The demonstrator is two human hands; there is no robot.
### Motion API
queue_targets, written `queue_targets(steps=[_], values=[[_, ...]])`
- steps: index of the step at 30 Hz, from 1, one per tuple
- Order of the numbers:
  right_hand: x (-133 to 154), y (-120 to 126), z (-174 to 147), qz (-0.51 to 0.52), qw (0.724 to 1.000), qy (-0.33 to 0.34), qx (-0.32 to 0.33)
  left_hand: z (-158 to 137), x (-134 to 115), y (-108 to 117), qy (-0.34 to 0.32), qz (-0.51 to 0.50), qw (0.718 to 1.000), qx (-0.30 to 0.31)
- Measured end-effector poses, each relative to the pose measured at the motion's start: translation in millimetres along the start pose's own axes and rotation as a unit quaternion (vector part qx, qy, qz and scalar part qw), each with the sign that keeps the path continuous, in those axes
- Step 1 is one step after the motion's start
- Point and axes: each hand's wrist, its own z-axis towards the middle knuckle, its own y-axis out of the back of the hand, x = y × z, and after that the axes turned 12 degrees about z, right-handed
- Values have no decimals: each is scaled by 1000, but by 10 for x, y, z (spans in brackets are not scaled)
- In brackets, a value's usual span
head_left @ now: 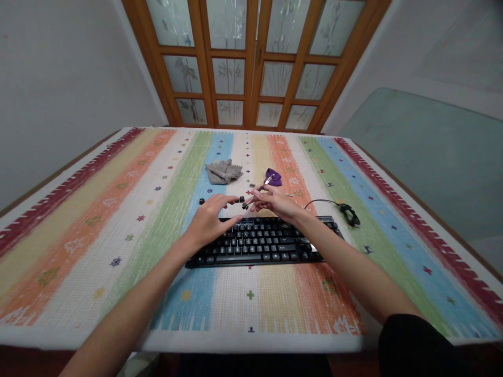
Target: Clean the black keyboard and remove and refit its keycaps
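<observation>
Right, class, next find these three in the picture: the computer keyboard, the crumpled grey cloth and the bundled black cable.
Computer keyboard [255, 241]: head view, on the keys near its middle.
Crumpled grey cloth [223, 173]: head view, on its folded middle.
Bundled black cable [347, 210]: head view, on the bundled loops.

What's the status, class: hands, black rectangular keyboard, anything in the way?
Left hand: by small black block, grip unclear. Right hand: gripping slim silver-ended tool. Keyboard: flat on striped multicoloured tablecloth. In the way: right forearm, partly covering keyboard.
</observation>
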Motion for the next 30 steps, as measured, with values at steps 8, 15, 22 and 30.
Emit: queue_targets(steps=[8,15,22,30], values=[[-47,-91,-24,78,996,4,-47,194,-185,-204,17,-13,999,-46],[-91,-95,3,90,991,13,-103,277,-172,-264,95,-177,979,-29],[-104,-126,-17,73,988,86,-107,331,-69,-369,148,-242,959,-13],[-123,-169,-46,53,983,137,-105,346,-141,-393,209,-343,915,-36]])
